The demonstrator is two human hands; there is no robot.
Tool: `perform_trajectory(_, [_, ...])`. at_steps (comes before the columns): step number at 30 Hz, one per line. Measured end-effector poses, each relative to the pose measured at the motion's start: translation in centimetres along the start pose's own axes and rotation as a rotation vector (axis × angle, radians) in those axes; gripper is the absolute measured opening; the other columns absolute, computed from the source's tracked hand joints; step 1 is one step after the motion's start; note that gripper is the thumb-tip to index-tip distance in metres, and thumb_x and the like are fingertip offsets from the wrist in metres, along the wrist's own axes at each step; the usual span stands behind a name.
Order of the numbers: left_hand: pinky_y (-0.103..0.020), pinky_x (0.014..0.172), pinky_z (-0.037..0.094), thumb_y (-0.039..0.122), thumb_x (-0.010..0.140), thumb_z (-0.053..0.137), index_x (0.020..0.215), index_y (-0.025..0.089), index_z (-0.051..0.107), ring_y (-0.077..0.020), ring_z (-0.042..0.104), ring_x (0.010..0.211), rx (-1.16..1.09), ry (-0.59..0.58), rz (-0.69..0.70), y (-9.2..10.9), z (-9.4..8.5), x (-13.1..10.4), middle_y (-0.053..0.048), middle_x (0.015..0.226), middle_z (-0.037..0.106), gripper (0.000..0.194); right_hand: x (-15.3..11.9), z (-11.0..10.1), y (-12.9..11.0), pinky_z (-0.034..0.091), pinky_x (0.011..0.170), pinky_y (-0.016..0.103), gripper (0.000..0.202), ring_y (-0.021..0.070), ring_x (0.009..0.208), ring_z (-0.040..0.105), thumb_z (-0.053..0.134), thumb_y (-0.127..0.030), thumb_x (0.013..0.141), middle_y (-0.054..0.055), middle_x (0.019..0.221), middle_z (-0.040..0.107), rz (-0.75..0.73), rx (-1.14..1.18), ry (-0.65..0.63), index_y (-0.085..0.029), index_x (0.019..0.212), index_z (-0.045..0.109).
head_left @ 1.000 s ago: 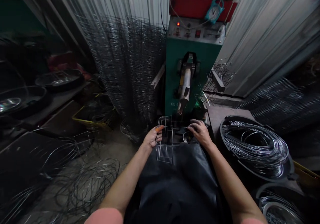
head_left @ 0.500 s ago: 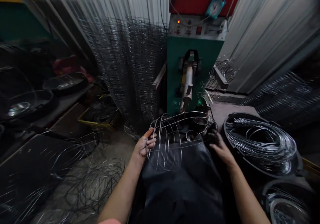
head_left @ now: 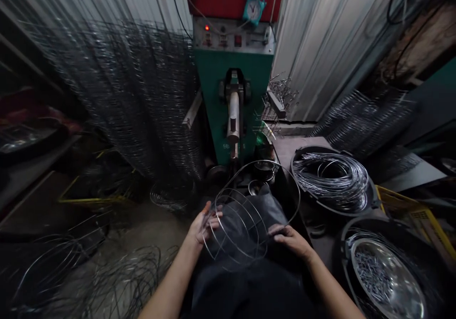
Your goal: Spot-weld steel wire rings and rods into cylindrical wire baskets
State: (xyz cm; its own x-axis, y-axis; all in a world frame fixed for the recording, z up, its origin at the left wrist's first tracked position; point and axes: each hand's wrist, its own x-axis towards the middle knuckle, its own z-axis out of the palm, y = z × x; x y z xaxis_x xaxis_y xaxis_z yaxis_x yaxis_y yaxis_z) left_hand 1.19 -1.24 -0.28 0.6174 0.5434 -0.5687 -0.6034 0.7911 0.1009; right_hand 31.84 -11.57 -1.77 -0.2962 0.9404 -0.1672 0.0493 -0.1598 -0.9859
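The wire frame (head_left: 231, 241) is sitting above the dark apron (head_left: 235, 288) in the head view, right in front of where the person is working. The left hand (head_left: 204, 224) is curling its fingers around the frame's side, while the right hand (head_left: 289, 239) is pinching a large wire ring (head_left: 263, 161) that is overlapping the frame. Beyond, a green machine (head_left: 211, 79) is standing; to the right, a black tub (head_left: 375, 200) is holding coiled wire (head_left: 329, 158).

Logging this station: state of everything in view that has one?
Left hand: at wire frame, grip unclear
Right hand: pinching wire hoop
Wire frame: between the hands, tilted
Machine light: lit red
Coiled wire: in black tub
Steel bowl: partly filled, small metal pieces
Wirework by wall: stacked
Clock: hanging
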Motion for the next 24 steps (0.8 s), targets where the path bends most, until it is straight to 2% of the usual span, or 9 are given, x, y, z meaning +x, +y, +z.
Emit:
perform_trajectory(2, [-0.029, 0.045, 0.05, 0.05, 0.088, 0.03, 0.096, 0.009, 0.052, -0.0165, 0.06, 0.052, 0.058, 0.007, 0.088, -0.7, -0.8, 0.4, -0.01, 0.07, 0.06, 0.048, 0.2, 0.6, 0.5, 0.039, 0.087, 0.037, 0.032, 0.0211, 0.09, 0.056, 0.07, -0.046, 0.065, 0.005, 0.089, 0.064, 0.023, 0.03, 0.103, -0.02, 0.083, 0.07])
perform_trajectory(4, [-0.041, 0.065, 0.053, 0.058, 0.083, 0.034, 0.096, 0.011, 0.052, -0.0268, 0.065, 0.081, 0.072, -0.004, 0.19, -1.4, -1.6, 0.2, -0.018, 0.091, 0.064, 0.052, 0.7, 1.3, 0.7, 0.041, 0.082, 0.035, 0.032, 0.02, 0.083, 0.056, 0.072, -0.046, 0.062, 0.004, 0.083, 0.063, 0.051, 0.099, 0.181, -0.021, 0.081, 0.069])
perform_trajectory(7, [-0.047, 0.086, 0.045, 0.065, 0.077, 0.039, 0.103, 0.017, 0.05, -0.0287, 0.053, 0.111, 0.065, -0.004, 0.351, -2.7, -3.1, -0.9, -0.018, 0.114, 0.059, 0.056, 1.7, 2.3, 0.3, 0.043, 0.072, 0.031, 0.028, 0.016, 0.069, 0.055, 0.074, -0.041, 0.06, 0.001, 0.073, 0.061, 0.086, 0.195, 0.237, -0.021, 0.078, 0.068])
perform_trajectory(10, [-0.048, 0.096, 0.035, 0.069, 0.072, 0.043, 0.113, 0.025, 0.047, -0.0265, 0.043, 0.122, 0.166, 0.049, 0.465, -3.9, -5.3, -2.1, -0.013, 0.124, 0.054, 0.06, 3.1, 3.2, -0.8, 0.043, 0.064, 0.027, 0.023, 0.0132, 0.063, 0.054, 0.074, -0.035, 0.062, -0.001, 0.069, 0.06, 0.084, 0.234, 0.241, -0.02, 0.077, 0.066])
perform_trajectory(13, [-0.05, 0.102, 0.026, 0.064, 0.068, 0.055, 0.121, 0.025, 0.045, -0.0292, 0.037, 0.127, 0.439, 0.075, 0.494, -4.9, -7.4, -3.2, -0.014, 0.13, 0.049, 0.067, 5.0, 4.1, -2.1, 0.043, 0.059, 0.024, 0.021, 0.0119, 0.058, 0.055, 0.074, -0.032, 0.061, -0.002, 0.066, 0.06, 0.061, 0.318, 0.257, -0.019, 0.076, 0.065])
perform_trajectory(15, [-0.048, 0.106, 0.021, 0.05, 0.064, 0.068, 0.124, 0.023, 0.044, -0.0299, 0.034, 0.128, 0.72, 0.073, 0.505, -5.2, -7.9, -3.4, -0.015, 0.134, 0.044, 0.071, 6.4, 4.9, -3.1, 0.044, 0.057, 0.024, 0.023, 0.0119, 0.056, 0.057, 0.075, -0.032, 0.06, -0.003, 0.064, 0.06, 0.051, 0.393, 0.285, -0.019, 0.075, 0.064])
perform_trajectory(19, [-0.044, 0.108, 0.019, 0.029, 0.055, 0.079, 0.13, 0.021, 0.037, -0.0284, 0.033, 0.128, 1.117, 0.092, 0.69, -4.9, -6.3, -2.2, -0.015, 0.135, 0.042, 0.086, 9.0, 6.0, -5.1, 0.049, 0.059, 0.026, 0.026, 0.0139, 0.059, 0.061, 0.078, -0.031, 0.055, -0.002, 0.063, 0.062, 0.022, 0.483, 0.312, -0.019, 0.073, 0.063])
perform_trajectory(21, [-0.045, 0.104, 0.026, 0.031, 0.057, 0.077, 0.129, 0.02, 0.035, -0.0273, 0.041, 0.122, 1.118, 0.139, 0.81, -4.3, -4.6, -0.9, -0.014, 0.126, 0.049, 0.084, 10.1, 6.1, -6.1, 0.05, 0.06, 0.027, 0.028, 0.0139, 0.059, 0.061, 0.079, -0.032, 0.053, -0.002, 0.063, 0.062, -0.008, 0.523, 0.346, -0.019, 0.072, 0.063])
perform_trajectory(24, [-0.042, 0.098, 0.035, 0.032, 0.06, 0.075, 0.116, 0.021, 0.043, -0.0243, 0.048, 0.113, 1.03, 0.219, 0.96, -2.9, -1.9, 0.9, -0.01, 0.116, 0.051, 0.066, 11.4, 5.8, -7.4, 0.051, 0.058, 0.025, 0.029, 0.0131, 0.06, 0.061, 0.079, -0.031, 0.054, -0.002, 0.064, 0.063, -0.043, 0.556, 0.403, -0.019, 0.073, 0.061])
